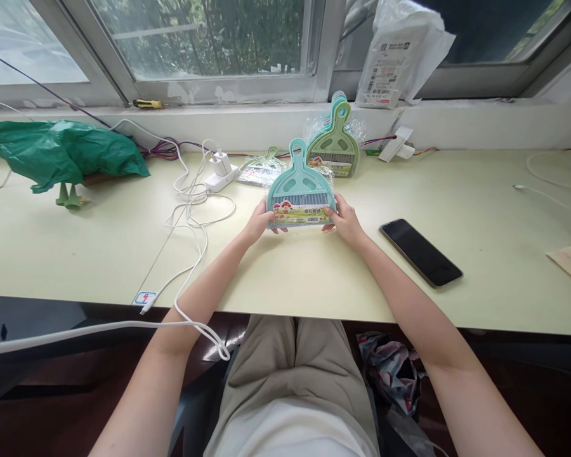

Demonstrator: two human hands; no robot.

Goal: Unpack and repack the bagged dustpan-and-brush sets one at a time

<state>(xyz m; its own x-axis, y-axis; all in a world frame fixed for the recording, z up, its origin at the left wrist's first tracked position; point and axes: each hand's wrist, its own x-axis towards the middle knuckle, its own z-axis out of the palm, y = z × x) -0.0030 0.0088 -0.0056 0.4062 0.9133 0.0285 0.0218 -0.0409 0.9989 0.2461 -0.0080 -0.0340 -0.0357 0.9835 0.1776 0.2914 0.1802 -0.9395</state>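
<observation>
A teal mini dustpan-and-brush set (301, 188) in clear wrapping with a colourful label stands upright over the pale desk (314, 279). My left hand (261, 221) grips its lower left corner. My right hand (343, 218) grips its lower right corner. Both hands have fingers curled round the pack's edges. Behind it a stack of green and teal packed sets (335, 147) leans against the wall, and another wrapped set (261, 170) lies flat to the left.
A black phone (421, 252) lies face up to the right. White charger cables (193, 209) and a power strip (221, 174) trail left and over the desk edge. A green plastic bag (61, 152) sits far left, a white package (397, 57) on the windowsill.
</observation>
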